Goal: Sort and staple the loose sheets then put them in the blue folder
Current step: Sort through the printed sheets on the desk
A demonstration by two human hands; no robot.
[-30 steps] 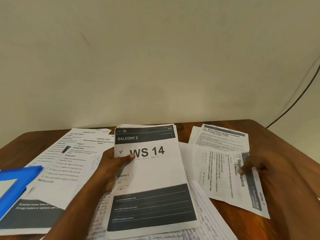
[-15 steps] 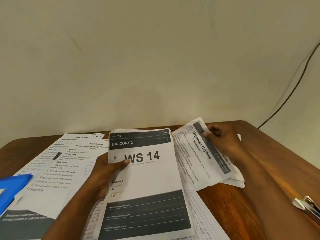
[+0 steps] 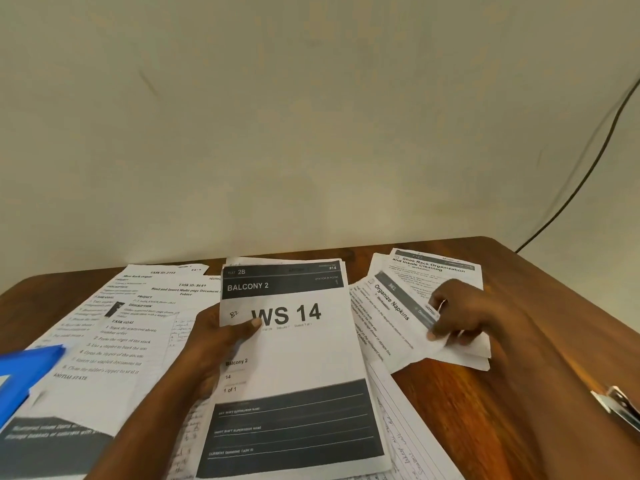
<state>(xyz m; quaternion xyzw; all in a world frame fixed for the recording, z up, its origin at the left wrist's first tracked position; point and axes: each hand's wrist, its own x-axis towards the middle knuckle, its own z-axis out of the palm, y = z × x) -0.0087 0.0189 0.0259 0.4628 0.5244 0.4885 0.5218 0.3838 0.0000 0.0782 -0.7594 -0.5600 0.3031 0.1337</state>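
My left hand (image 3: 214, 336) grips the gathered stack (image 3: 294, 362) at its left edge, thumb lying across the top page just under the big "WS 14" print, the other fingers tucked beneath. My right hand (image 3: 460, 313), at about three o'clock from that stack, pinches the near corner of the "Organize Napkins" sheet (image 3: 388, 317), which lies tilted over the "Shoe Rack" page (image 3: 436, 268).

I judge I am in the sorting step: collecting loose pages one at a time. Next I would carry that sheet onto the stack and square the edges.

More pages (image 3: 114, 327) are spread at nine o'clock, with the blue folder (image 3: 24, 375) poking in at the left edge. The metal tool (image 3: 620, 403) at four o'clock looks like the stapler, untouched on the wooden table (image 3: 502, 410).
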